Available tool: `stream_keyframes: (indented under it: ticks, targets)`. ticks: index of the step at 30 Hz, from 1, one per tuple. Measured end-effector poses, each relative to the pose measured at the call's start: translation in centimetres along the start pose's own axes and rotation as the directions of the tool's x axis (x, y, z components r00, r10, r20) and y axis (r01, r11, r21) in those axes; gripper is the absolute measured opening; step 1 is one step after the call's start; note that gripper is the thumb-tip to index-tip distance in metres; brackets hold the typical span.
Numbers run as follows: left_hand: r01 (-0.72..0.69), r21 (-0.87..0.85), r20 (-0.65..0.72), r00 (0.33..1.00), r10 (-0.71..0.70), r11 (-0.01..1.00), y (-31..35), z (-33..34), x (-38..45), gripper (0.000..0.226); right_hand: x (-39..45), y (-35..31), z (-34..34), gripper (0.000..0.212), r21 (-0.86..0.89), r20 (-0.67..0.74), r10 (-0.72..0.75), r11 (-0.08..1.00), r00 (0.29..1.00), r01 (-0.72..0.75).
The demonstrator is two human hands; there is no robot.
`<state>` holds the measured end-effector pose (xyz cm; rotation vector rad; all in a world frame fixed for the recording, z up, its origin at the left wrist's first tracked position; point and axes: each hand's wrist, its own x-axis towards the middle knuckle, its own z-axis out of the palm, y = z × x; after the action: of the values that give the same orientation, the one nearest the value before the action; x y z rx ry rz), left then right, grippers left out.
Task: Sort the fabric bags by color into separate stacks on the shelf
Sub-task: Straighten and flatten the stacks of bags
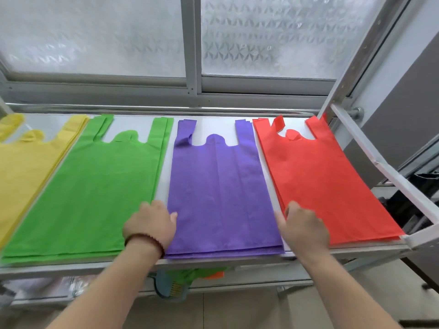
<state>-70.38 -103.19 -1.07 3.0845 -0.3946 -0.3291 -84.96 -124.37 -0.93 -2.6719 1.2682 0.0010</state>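
Four flat stacks of fabric bags lie side by side on the metal shelf [213, 263]: yellow [21, 167] at the far left, then green [95, 191], purple [218, 195] and red [325, 184] at the right. My left hand [150, 225], with a dark bead bracelet on the wrist, rests at the left edge of the purple stack near its front. My right hand [304, 227] rests at the right edge of the purple stack, touching the red stack's left edge. Both hands have curled fingers against the purple stack's sides; whether they pinch it is unclear.
A frosted sliding window [261, 36] stands behind the shelf. A metal frame bar [380, 162] runs along the shelf's right side. Below the front edge a lower shelf holds green and orange fabric [202, 274] and a blue brush-like tool [171, 288].
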Motion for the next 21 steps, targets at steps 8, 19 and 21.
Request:
stream_keyframes:
  ticks: [8, 19, 21]
  targets:
    - [-0.443, 0.014, -0.232, 0.87, 0.434, 0.896, 4.5, 0.2, 17.0, 0.051, 17.3, -7.2, 2.7, 0.045, 0.017, 0.042, -0.484, 0.875, 0.874, 0.483]
    - [-0.313, 0.092, 0.065, 0.949, 0.308, 0.945, 4.9, 0.9, 21.7, 0.117, 21.5, -7.2, 6.1, 0.076, -0.219, 0.236, -0.419, 0.856, 0.877, 0.468]
    - [-0.31, 0.103, 0.154, 0.944, 0.292, 0.945, 5.2, -0.1, 22.2, 0.131, 21.4, -7.4, 5.8, 0.077, -0.242, 0.253, -0.418, 0.846, 0.872, 0.476]
